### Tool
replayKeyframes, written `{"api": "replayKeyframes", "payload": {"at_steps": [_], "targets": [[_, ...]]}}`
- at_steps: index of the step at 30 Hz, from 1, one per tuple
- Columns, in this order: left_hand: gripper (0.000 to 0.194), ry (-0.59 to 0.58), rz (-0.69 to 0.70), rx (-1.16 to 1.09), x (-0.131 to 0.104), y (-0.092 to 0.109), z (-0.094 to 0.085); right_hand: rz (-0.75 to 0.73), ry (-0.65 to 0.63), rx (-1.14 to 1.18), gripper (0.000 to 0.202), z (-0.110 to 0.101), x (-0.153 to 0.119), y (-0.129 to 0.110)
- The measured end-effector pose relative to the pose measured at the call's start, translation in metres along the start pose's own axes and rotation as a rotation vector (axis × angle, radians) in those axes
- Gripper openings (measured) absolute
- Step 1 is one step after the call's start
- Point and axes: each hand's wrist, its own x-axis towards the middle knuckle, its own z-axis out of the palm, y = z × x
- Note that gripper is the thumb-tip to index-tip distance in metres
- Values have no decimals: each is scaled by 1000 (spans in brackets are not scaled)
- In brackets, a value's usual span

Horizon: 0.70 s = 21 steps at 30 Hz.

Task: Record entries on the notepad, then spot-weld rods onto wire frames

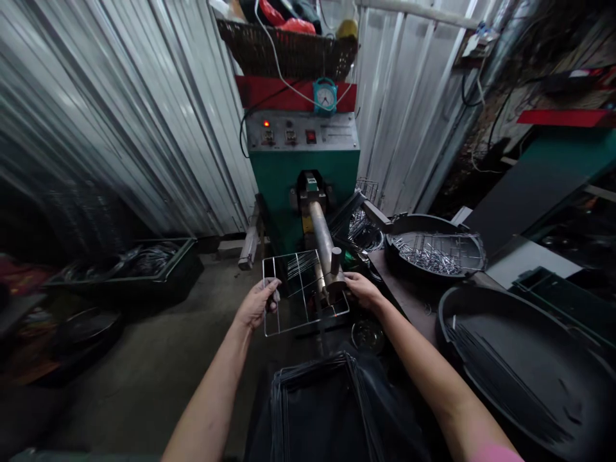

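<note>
A rectangular metal wire frame (299, 282) with cross wires is held out in front of the spot welding machine (303, 163). My left hand (260, 304) is closed on the frame's left side, thumb on top. My right hand (364, 290) is closed at the frame's right side, its fingertips partly hidden beside the machine's electrode head (335, 282). The frame's right part passes beneath that head, at the end of a thick metal arm (321, 228). A small orange glow shows on the wire near there. Below, a stack of dark wire rectangles (279, 410) lies close to my body.
To the right, a round black pan (404, 269) holds many short wires. Nearer stands a larger black tray (520, 346) with long thin rods. A dark bin (163, 282) of metal pieces sits on the left floor. A teal clock (326, 96) hangs on the machine.
</note>
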Motion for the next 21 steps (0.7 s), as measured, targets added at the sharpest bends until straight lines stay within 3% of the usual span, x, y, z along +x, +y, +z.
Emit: {"api": "replayKeyframes", "payload": {"at_steps": [5,8,12,15,17,19,21], "targets": [[37,4,-78,26,-1,-53,2,-7,79,-82,34,-17,-7,42],[42,104,-129,119,8,-85,-4,-26,242,-194,31,-19,-3,69],[49,278,-182,186,4,-107,-22,-34,405,-218,34,-28,-9,106],[48,303,-205,223,-20,-117,-36,36,436,-207,41,-40,-24,132],[46,212,-205,253,-46,-124,-40,25,428,-250,42,-49,-29,138],[44,114,-153,274,-74,-134,-39,-95,389,-388,37,-57,-26,130],[41,87,-89,305,-99,-145,-33,-249,330,-631,32,-60,-13,109]]}}
